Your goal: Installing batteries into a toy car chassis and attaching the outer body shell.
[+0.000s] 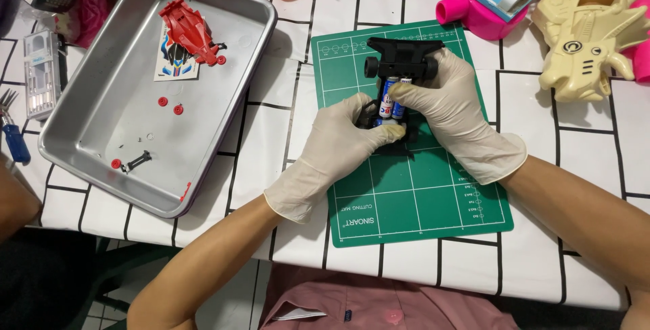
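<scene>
Both hands wear pale latex gloves. The left hand (338,137) grips the near end of a black plastic toy-car chassis (403,59) lying on a green gridded cutting mat (420,194) on the worktop (569,167). The right hand (450,110) pinches two cylindrical batteries (393,93) seated in the chassis. A red toy-car body shell (193,31) lies in the grey metal tray (88,106), well apart.

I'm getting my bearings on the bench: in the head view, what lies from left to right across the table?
Blue-handled tool → metal tray holding the red toy car shell → left hand → black toy car chassis with batteries on the green cutting mat → right hand → cream toy dragon.
</scene>
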